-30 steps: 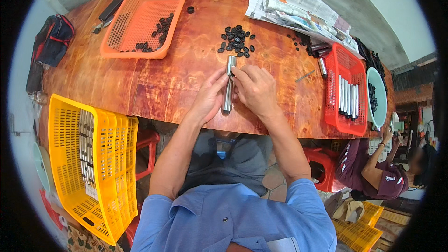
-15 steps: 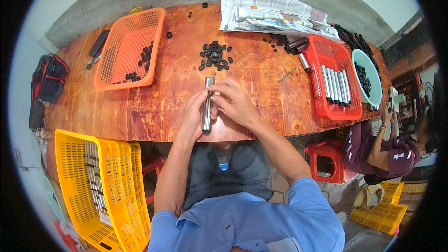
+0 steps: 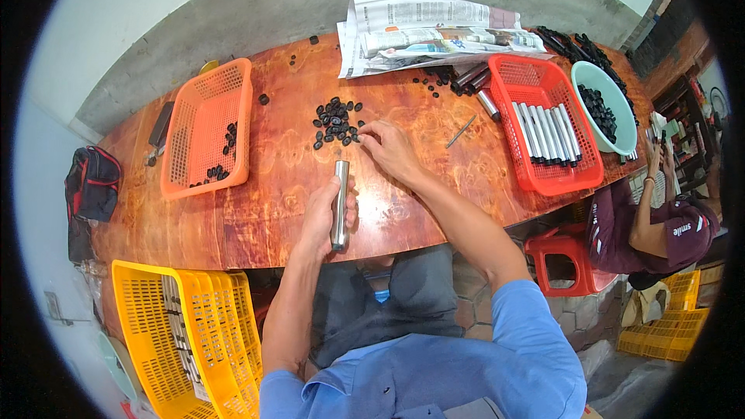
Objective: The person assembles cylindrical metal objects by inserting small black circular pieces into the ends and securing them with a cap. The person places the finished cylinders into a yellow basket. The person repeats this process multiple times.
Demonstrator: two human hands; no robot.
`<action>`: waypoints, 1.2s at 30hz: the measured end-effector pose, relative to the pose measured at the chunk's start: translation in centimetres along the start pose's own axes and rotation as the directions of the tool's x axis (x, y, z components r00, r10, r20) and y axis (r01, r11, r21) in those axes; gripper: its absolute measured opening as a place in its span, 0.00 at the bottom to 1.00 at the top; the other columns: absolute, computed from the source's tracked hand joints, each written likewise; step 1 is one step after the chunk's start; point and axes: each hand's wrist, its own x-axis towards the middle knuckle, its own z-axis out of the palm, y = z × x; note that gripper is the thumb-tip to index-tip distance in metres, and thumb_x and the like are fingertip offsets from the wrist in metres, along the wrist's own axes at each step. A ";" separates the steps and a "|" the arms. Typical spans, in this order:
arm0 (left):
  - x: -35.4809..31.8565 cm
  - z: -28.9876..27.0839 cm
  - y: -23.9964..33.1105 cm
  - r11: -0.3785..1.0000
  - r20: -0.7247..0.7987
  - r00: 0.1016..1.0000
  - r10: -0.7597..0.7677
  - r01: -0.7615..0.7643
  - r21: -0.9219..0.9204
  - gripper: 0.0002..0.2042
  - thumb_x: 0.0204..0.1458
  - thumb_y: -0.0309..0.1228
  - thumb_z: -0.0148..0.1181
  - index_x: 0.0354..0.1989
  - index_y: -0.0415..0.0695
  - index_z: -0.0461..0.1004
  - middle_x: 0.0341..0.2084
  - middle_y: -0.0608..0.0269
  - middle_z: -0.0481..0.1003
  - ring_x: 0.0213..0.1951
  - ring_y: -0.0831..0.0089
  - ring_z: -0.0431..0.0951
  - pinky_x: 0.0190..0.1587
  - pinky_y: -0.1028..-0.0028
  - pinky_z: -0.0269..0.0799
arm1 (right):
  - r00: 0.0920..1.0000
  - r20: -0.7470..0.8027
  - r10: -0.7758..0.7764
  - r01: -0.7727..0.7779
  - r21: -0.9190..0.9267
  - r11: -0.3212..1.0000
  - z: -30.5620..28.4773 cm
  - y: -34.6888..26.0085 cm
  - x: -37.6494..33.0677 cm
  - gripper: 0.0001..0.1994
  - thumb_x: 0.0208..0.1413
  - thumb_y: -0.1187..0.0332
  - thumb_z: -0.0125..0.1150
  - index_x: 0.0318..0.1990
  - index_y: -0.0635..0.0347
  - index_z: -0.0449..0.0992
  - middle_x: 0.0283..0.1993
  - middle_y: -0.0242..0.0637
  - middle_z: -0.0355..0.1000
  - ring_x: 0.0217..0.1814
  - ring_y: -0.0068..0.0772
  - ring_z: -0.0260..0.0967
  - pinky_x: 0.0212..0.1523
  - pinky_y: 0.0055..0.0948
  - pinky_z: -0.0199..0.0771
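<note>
Wrapped in my left hand (image 3: 320,213) is a shiny metal tube (image 3: 340,203), its lower end dark. The tube stands tilted slightly, near the table's front edge. My right hand (image 3: 386,149) is stretched forward to the right side of a pile of small black caps (image 3: 335,119). Its thumb and fingertips are pinched together on a black cap (image 3: 356,138) at the edge of that pile.
An orange basket (image 3: 175,147) with a few black caps lies left. To the right are a red basket (image 3: 535,180) of metal tubes, a pale green bowl (image 3: 627,120) of black parts, and newspapers (image 3: 434,15). A yellow crate (image 3: 225,326) stands lower left. Another person (image 3: 648,225) sits right.
My right hand has left the tube and moved forward to the caps. My left hand still holds the tube, now alone. The whole view has shifted as the head moved.
</note>
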 end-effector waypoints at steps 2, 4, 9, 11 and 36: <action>0.0 0.1 -0.1 0.999 -0.017 0.999 0.027 -0.027 0.025 0.19 0.70 0.45 0.47 0.46 0.38 0.71 0.22 0.66 0.72 0.18 0.78 0.70 0.19 0.79 0.67 | 0.999 -0.007 0.038 -0.037 0.048 0.998 -0.1 -0.3 -0.4 0.11 0.61 0.68 0.61 0.44 0.66 0.80 0.40 0.45 0.77 0.42 0.39 0.75 0.44 0.34 0.73; 0.1 0.6 0.1 0.997 -0.037 0.998 0.052 -0.050 0.065 0.18 0.70 0.44 0.47 0.46 0.38 0.72 0.22 0.66 0.72 0.18 0.79 0.70 0.20 0.80 0.67 | 0.996 -0.013 0.083 -0.081 0.125 0.989 -0.3 -0.4 -0.7 0.10 0.61 0.68 0.61 0.44 0.66 0.81 0.39 0.44 0.77 0.42 0.37 0.75 0.43 0.33 0.74; 0.7 1.2 -0.2 0.993 -0.033 0.995 0.098 -0.096 0.065 0.19 0.70 0.45 0.47 0.48 0.39 0.72 0.23 0.66 0.72 0.18 0.79 0.70 0.21 0.81 0.66 | 0.977 0.016 0.213 -0.208 0.302 0.930 -0.3 -1.0 -0.7 0.10 0.61 0.69 0.61 0.43 0.67 0.81 0.36 0.41 0.77 0.37 0.30 0.74 0.39 0.31 0.74; 0.7 2.0 -0.3 0.999 -0.054 0.998 0.046 -0.045 0.017 0.19 0.70 0.45 0.47 0.49 0.39 0.72 0.24 0.67 0.72 0.19 0.79 0.70 0.21 0.80 0.67 | 0.988 -0.024 0.156 -0.144 0.260 0.955 -0.2 -0.2 -0.6 0.10 0.61 0.69 0.61 0.43 0.67 0.81 0.35 0.40 0.77 0.35 0.29 0.74 0.37 0.30 0.73; 0.4 2.3 -0.5 0.993 -0.089 0.994 0.059 -0.068 -0.101 0.17 0.70 0.46 0.47 0.47 0.42 0.71 0.21 0.68 0.68 0.18 0.80 0.66 0.19 0.81 0.64 | 0.987 -0.007 0.160 -0.153 0.249 0.956 -0.8 -0.3 -0.4 0.13 0.59 0.65 0.59 0.41 0.67 0.81 0.41 0.51 0.78 0.47 0.53 0.75 0.49 0.45 0.73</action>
